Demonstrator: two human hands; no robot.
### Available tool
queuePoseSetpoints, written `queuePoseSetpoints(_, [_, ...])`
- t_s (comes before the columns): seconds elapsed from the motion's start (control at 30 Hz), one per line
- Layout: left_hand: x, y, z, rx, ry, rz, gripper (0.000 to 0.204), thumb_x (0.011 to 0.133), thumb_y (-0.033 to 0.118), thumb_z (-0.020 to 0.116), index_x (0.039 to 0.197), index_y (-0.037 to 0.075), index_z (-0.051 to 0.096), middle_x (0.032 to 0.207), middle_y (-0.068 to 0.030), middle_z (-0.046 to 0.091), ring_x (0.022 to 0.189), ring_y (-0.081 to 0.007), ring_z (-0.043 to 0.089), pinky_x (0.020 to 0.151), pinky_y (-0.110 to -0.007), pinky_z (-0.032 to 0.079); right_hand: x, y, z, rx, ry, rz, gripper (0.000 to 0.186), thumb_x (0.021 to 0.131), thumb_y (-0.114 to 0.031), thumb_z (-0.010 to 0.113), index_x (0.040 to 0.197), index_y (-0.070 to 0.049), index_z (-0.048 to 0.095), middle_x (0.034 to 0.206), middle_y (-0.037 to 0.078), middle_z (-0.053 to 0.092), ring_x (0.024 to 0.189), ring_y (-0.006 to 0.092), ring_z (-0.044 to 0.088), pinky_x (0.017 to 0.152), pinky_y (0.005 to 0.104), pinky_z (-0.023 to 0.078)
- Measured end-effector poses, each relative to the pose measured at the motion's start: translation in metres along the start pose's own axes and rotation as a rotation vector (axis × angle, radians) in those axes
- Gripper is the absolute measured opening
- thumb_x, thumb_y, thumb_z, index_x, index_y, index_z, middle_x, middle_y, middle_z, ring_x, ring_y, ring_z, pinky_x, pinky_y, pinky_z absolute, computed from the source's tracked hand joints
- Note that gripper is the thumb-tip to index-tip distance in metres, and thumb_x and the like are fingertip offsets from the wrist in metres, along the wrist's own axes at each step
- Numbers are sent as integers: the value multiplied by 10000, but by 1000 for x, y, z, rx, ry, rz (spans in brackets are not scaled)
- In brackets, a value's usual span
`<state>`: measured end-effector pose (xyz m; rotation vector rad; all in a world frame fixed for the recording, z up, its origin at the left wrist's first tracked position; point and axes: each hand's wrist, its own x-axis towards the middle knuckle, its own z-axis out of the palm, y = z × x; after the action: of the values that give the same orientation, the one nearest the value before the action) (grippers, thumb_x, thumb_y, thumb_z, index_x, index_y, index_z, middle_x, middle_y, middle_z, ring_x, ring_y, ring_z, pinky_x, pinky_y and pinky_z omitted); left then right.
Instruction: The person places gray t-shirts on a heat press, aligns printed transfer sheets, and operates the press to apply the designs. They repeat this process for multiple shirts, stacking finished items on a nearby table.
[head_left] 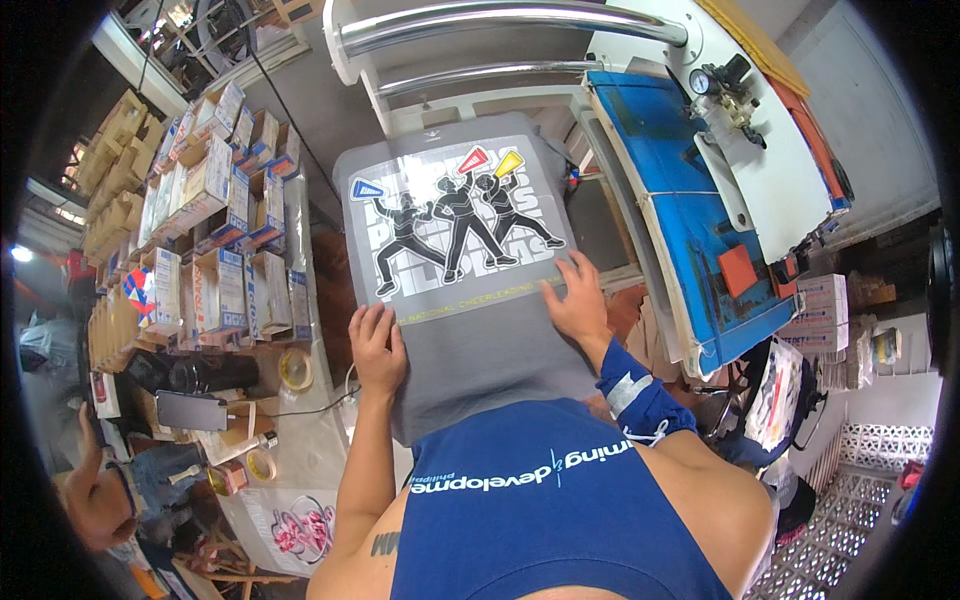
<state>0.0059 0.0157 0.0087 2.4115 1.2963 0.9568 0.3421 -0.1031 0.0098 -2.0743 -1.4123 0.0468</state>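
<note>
Blue sleeveless shirt [545,500] on the wearer's torso filled the near end of the view, just below the gray T-shirt [480,365], which lay spread between the two hands. On the T-shirt's upper part sat a glossy graphic [462,225] of three black figures raising blue, red and yellow megaphones, with yellow lettering beneath. At the T-shirt's left edge, the left hand [380,355] rested with fingers together and slightly bent; whether its grip pinched any fabric, I could not tell. At the right edge, the right hand [578,302] lay with fingers spread, its grip loose and holding nothing. Right of the T-shirt stood a blue-covered panel [655,150] bearing a red-orange square [738,270]; chrome bars [510,20] crossed beyond it. Left of the T-shirt, cardboard boxes [205,185], a tape roll [296,369] and a smartphone [190,411] occupied a cluttered surface [299,220].
</note>
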Motion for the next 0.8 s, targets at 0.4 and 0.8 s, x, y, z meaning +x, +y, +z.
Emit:
queuePoseSetpoints(0.4, [1,-1,1,6,17,-13,300,829,48,684,1125,4,696,1257,-153,620,1254,-395,499,1062,-474,428,-1,1,2,-48,-30,-9,488,887,-276,698,1295,-32,590,1416,219,473,1302,417,453,1079,484,401])
queuePoseSetpoints(0.8, [3,1,1,12,11,-15,308,834,39,658,1141,15,674,1265,-150,611,1263,-398,489,1076,-483,411,1,1,3,-69,-25,-2,469,877,-299,699,1257,-40,608,1389,206,491,1287,411,462,1084,486,399])
